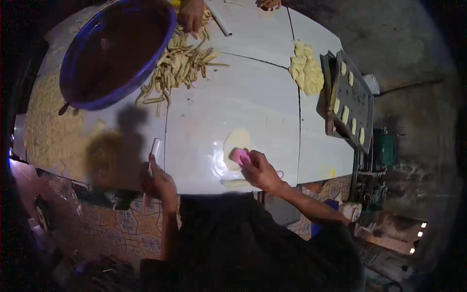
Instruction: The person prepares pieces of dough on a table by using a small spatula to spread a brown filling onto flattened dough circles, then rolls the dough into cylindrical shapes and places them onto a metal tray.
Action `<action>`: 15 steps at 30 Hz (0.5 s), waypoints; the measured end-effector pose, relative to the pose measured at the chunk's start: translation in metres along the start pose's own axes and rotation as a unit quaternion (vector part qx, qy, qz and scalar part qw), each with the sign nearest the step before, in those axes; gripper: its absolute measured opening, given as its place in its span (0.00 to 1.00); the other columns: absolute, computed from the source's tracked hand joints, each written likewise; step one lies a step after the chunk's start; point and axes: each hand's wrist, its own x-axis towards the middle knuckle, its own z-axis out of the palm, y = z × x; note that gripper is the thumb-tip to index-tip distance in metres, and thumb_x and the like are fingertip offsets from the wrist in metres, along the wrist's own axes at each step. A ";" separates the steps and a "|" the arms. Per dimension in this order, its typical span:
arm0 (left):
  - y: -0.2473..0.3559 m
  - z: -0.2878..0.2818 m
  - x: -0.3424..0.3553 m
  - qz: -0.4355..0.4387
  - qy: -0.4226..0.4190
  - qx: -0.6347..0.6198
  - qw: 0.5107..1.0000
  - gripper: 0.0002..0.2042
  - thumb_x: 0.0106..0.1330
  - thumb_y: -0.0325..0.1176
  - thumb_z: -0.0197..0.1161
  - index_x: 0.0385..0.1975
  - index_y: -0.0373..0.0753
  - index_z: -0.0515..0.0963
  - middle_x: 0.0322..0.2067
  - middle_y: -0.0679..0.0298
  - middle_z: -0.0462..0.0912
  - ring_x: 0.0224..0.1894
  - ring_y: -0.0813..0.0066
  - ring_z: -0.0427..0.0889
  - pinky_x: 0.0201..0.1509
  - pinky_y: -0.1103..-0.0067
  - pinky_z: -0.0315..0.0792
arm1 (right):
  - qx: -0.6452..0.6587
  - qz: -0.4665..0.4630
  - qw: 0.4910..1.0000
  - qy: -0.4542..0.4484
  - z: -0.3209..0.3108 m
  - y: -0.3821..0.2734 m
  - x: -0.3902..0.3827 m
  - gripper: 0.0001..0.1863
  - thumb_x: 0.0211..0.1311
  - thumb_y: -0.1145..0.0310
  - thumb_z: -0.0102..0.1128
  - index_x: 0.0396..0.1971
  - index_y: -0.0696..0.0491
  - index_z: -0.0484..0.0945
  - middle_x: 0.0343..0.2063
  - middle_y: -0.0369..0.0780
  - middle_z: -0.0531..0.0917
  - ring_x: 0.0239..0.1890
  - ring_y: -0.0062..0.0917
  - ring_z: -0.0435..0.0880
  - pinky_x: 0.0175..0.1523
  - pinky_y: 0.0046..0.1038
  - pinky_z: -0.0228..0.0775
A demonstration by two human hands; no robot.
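Observation:
My left hand [159, 186] is closed round a slim white rod [155, 146], like a thin rolling pin, held upright-slanting at the table's near edge. My right hand [262, 174] pinches a small pink piece [239, 155], whose exact kind I cannot make out. It is over a flat, pale oval sheet of dough [238, 137] on the white table, partly covering it. Just below that sheet, by the near edge, lies a narrow strip of dough [234, 183].
A large purple basin [116, 99] stands at the left, beside a heap of dough strips [181, 68]. Another person's hand [193, 17] reaches in there, near a second white rod [220, 19]. Dough pieces [306, 73] and a metal tray [361, 100] of shaped pieces are at right.

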 end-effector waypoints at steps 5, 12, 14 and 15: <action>-0.005 0.009 -0.001 0.044 0.014 0.018 0.999 0.25 0.66 0.27 0.60 0.64 0.53 0.75 0.53 0.58 0.80 0.54 0.54 0.79 0.55 0.58 0.72 | -0.061 0.006 0.998 0.015 0.004 -0.001 -0.017 0.33 0.58 0.70 0.67 0.64 0.55 0.69 0.60 0.52 0.70 0.49 0.50 0.79 0.50 0.43 0.81; -0.037 0.036 -0.017 0.068 0.017 0.046 0.996 0.29 0.65 0.28 0.62 0.68 0.52 0.70 0.53 0.57 0.79 0.55 0.53 0.78 0.58 0.59 0.71 | 0.064 0.049 0.968 -0.238 -0.074 0.024 0.001 0.14 0.69 0.63 0.59 0.51 0.38 0.86 0.38 0.46 0.83 0.43 0.41 0.81 0.56 0.38 0.75; -0.017 0.006 -0.004 0.045 -0.004 0.058 0.997 0.28 0.66 0.28 0.60 0.68 0.50 0.69 0.52 0.56 0.79 0.56 0.53 0.77 0.60 0.59 0.70 | 0.146 0.247 0.906 -0.312 -0.134 0.020 0.024 0.18 0.67 0.69 0.60 0.55 0.54 0.83 0.38 0.43 0.85 0.32 0.26 0.86 0.41 0.30 0.80; 0.004 -0.001 0.009 0.019 -0.096 0.091 0.991 0.28 0.67 0.28 0.59 0.69 0.50 0.69 0.52 0.55 0.79 0.57 0.52 0.77 0.61 0.59 0.70 | 0.162 0.249 0.913 -0.279 -0.140 0.042 0.020 0.19 0.65 0.71 0.59 0.55 0.58 0.82 0.33 0.42 0.87 0.28 0.22 0.86 0.35 0.26 0.80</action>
